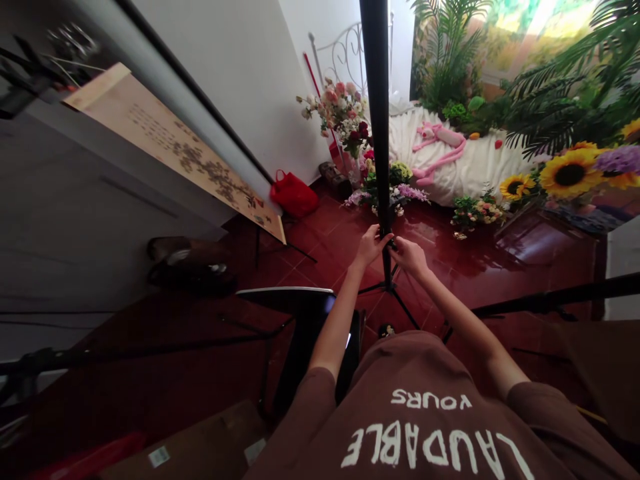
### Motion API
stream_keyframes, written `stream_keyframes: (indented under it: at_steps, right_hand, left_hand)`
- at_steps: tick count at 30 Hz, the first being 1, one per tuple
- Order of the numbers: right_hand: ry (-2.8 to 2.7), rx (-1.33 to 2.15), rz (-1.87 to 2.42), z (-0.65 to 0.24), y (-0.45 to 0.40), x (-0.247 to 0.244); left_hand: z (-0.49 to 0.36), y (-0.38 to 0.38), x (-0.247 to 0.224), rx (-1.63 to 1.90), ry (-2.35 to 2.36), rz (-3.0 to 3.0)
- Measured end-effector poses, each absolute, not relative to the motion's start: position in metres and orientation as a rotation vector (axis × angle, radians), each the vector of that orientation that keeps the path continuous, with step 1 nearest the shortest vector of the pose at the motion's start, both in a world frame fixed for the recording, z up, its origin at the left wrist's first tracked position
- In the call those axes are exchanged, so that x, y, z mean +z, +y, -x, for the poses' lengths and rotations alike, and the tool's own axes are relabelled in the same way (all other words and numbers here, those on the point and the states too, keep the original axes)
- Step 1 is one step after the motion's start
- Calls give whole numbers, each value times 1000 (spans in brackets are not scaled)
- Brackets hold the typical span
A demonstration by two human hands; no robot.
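A black light stand (379, 100) rises upright in front of me, its tripod legs spread on the red floor. Low on its pole, my left hand (371, 247) is closed around the left side. My right hand (409, 255) grips the other side at the same height, its fingers at a small dark part, probably a knob or collar. The fingertips of both hands nearly meet there. What lies under the fingers is mostly hidden.
A hanging scroll (175, 150) and a red bag (294, 194) are to the left. A black chair (300, 333) stands near my left arm. Flowers (345, 110), sunflowers (570, 172) and a white-draped bed with a pink plush toy (440, 137) lie ahead. A cardboard box (200, 447) sits lower left.
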State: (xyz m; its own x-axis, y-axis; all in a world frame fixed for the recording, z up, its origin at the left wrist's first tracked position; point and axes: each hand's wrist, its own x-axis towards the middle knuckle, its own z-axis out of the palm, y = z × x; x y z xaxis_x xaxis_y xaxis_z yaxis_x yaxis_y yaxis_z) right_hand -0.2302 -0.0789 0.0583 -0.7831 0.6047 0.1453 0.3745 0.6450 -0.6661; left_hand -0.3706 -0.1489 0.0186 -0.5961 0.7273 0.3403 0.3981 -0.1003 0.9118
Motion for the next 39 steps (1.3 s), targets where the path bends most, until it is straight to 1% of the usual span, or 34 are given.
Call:
stream_keyframes:
  at_steps: [5, 8, 10, 13, 17, 21, 24, 26, 29, 35, 39]
  right_hand:
    - [-2296, 1006, 903, 224, -83, 55]
    - [-2269, 1042, 970, 224, -84, 50]
    - [-2231, 1152, 996, 225, -85, 45]
    - [-2071, 1457, 996, 229, -89, 38]
    - [-1682, 2034, 1048, 236, -96, 35]
    - [-1033, 2542, 1104, 241, -97, 44]
    - [-489, 2782, 971, 241, -94, 52]
    - [-226, 2851, 897, 241, -92, 56]
    - [-39, 2847, 898, 244, -92, 58]
    - [1, 2728, 971, 258, -101, 58]
    - [34, 2749, 922, 255, -103, 56]
  left_hand:
    - [375, -148, 36, 1731, 2135, -1436]
    - [373, -141, 44, 1819, 2171, -1457]
    - [370, -134, 50, 1918, 2155, -1429]
    - [366, -123, 64, 2081, 2099, -1355]
    - [365, -114, 88, 2186, 1975, -1291]
    - [365, -111, 102, 2222, 1917, -1252]
    - [364, -112, 105, 2226, 1899, -1252]
    - [363, -113, 105, 2231, 1893, -1244]
    - [361, -114, 106, 2226, 1902, -1213]
    - [354, -111, 107, 2178, 1859, -1161]
    - [350, -108, 97, 2169, 1870, -1099]
